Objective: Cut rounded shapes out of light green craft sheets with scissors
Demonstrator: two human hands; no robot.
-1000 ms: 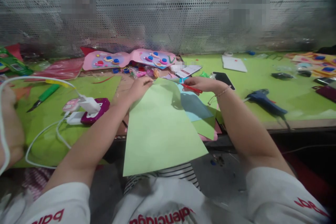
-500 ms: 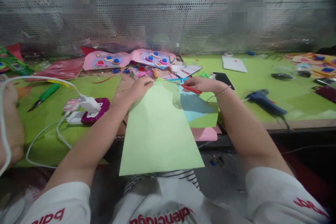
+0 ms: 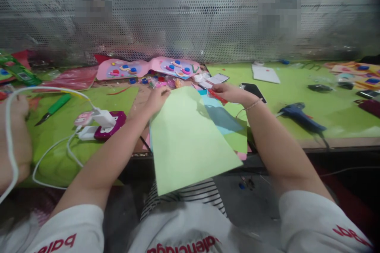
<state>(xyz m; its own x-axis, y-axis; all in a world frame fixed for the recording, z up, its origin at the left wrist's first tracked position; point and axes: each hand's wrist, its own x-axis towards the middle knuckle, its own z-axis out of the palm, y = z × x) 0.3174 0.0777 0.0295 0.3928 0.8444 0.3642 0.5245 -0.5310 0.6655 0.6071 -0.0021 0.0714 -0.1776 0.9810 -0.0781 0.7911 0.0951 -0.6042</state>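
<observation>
A large pale green paper sheet slants from the table toward my lap, its near edge hanging past the table. My left hand pinches its far left corner. In my right hand are red-handled scissors, held just beyond the sheet's upper right edge; their blades are hard to make out. Beneath the sheet, to the right, lie a blue paper and a brighter green paper. A bit of pink paper shows below those.
A glue gun lies on the right, a black phone behind my right wrist. To the left are a green-handled craft knife and a purple power socket with white cables. Decorated pink cutouts stand at the back. Another person's arm rests far left.
The pale green sheet has swung round, its near end shifting right and its lower right corner rising. The scissors have come away from its far edge, slightly to the right.
</observation>
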